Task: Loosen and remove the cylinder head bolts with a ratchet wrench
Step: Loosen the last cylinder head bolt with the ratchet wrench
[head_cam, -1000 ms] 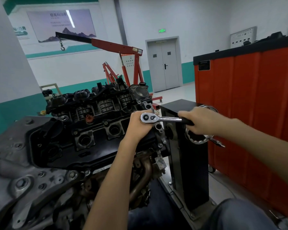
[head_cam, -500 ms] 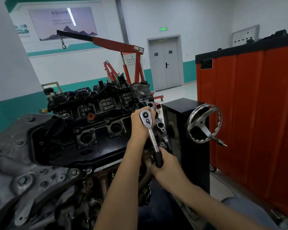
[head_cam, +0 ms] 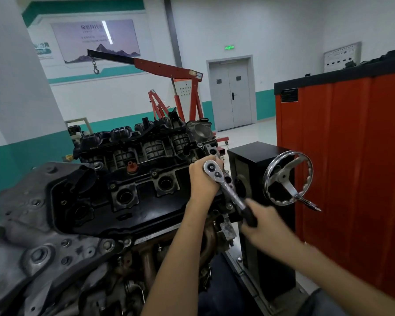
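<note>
Against the engine's right end, head view, I log these items.

Engine (head_cam: 132, 201): black top cover facing me, with round wells along it. A grey metal casing (head_cam: 32, 247) is at its left end and an orange-red cap (head_cam: 131, 168) near the middle of its top.

Ratchet wrench (head_cam: 225, 185): chrome head set on the engine's upper right corner. The shaft slopes down and rightward off the engine, with the black handle at the low end. Whatever bolt sits beneath the head is hidden from me.

Left hand (head_cam: 200, 181): fingers curled round the wrench head from the engine side, clasping it at the engine's corner. The forearm rises from below the engine's front edge.

Right hand (head_cam: 266, 228): blurred, clenched round the black handle, just off the engine's right end and lower than its top.

Black stand (head_cam: 249, 156): upright, touching or just beside the engine's right end; I cannot tell which. A chrome handwheel (head_cam: 283, 176) is on the stand's side facing away from the engine.

Red cabinet (head_cam: 351, 167): right of the engine, beyond the stand, black-topped.

Red engine hoist (head_cam: 169, 69): behind the engine, boom reaching leftward above it, hook (head_cam: 96, 70) hanging at the tip.

Grey double door (head_cam: 232, 96): far behind the engine's right end, a green sign (head_cam: 229, 47) above it.
</note>
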The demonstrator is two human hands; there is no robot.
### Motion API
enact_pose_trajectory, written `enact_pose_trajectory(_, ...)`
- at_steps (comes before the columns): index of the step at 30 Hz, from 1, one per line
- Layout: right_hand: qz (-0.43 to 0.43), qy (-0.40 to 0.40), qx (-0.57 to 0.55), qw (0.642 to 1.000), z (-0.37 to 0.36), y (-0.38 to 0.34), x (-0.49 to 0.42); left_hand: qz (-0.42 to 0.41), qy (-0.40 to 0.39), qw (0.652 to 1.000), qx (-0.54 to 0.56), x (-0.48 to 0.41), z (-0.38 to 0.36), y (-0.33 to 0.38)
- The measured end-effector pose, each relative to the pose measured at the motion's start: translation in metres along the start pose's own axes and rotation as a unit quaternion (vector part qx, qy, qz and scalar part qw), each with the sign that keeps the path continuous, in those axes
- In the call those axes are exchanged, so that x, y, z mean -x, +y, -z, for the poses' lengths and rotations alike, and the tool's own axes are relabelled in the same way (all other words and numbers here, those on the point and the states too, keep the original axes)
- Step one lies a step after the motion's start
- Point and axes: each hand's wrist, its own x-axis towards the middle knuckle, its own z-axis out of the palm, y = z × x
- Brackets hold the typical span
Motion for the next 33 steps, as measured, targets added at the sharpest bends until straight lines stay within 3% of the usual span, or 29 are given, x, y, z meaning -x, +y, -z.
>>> enact_pose_trajectory(3, -0.047, 0.026, -0.168, 0.984, -0.050, -0.018, 0.014, -0.007, 0.020, 1.000, 0.007, -0.001, -0.007, 0.001)
enact_pose_trajectory(7, -0.044, 0.027, -0.225, 0.973, -0.063, -0.030, 0.016, -0.046, 0.013, 0.998, -0.047, -0.002, -0.004, -0.001)
enact_pose_trajectory(9, -0.026, 0.003, -0.162, 0.986, -0.041, -0.020, 0.013, -0.040, -0.023, 0.998, -0.032, -0.004, 0.001, -0.006)
enact_pose_trajectory(13, 0.020, -0.082, 0.070, 0.994, 0.030, -0.004, -0.014, -0.033, -0.101, 0.993, -0.045, -0.008, 0.014, -0.008)
enact_pose_trajectory(15, 0.057, -0.089, 0.218, 0.970, 0.064, -0.006, -0.036, -0.025, -0.116, 0.992, -0.046, -0.010, 0.018, -0.006)
enact_pose_trajectory(17, 0.103, -0.046, 0.359, 0.926, 0.086, -0.012, -0.053, -0.015, -0.119, 0.992, -0.046, -0.010, 0.018, -0.003)
enact_pose_trajectory(19, 0.116, -0.010, 0.390, 0.914, 0.088, -0.014, -0.055, 0.001, -0.095, 0.995, -0.038, -0.009, 0.015, 0.000)
enact_pose_trajectory(21, 0.085, -0.012, 0.306, 0.948, 0.065, -0.006, -0.042, 0.025, -0.055, 0.998, -0.013, -0.007, 0.012, 0.002)
enact_pose_trajectory(24, 0.013, -0.030, 0.049, 0.998, 0.009, -0.003, -0.007, 0.038, -0.018, 0.999, -0.001, -0.005, 0.005, 0.004)
enact_pose_trajectory(28, -0.040, -0.013, -0.199, 0.979, -0.050, -0.023, 0.016, 0.025, 0.000, 1.000, -0.015, -0.004, -0.004, 0.008)
enact_pose_trajectory(31, -0.037, -0.020, -0.213, 0.976, -0.052, -0.026, 0.016, 0.005, -0.019, 0.999, -0.030, -0.004, -0.002, 0.006)
enact_pose_trajectory(33, -0.018, -0.021, -0.126, 0.992, -0.030, -0.017, 0.010, -0.006, -0.051, 0.998, -0.037, -0.005, 0.004, 0.001)
